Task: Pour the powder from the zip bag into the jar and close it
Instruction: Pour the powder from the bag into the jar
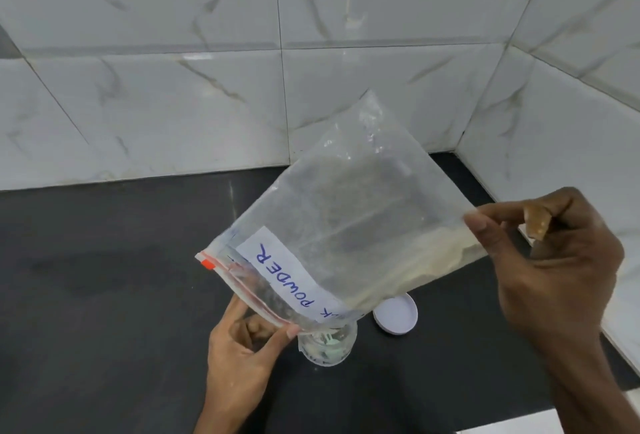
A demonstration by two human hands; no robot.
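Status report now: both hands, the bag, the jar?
Left hand grips zip bag mouth over open jar. Right hand lifts bag bottom. Lid off, beside jar.

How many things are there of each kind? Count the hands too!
Hands: 2, the left hand and the right hand
Zip bag: 1
Jar: 1
White lid: 1
Paper label on the bag: 1
Total: 6

Clear crinkled plastic zip bag (pixel 349 211), white paper label (pixel 287 274), glossy black counter (pixel 104 277), polished marble-look wall tiles (pixel 173 87)
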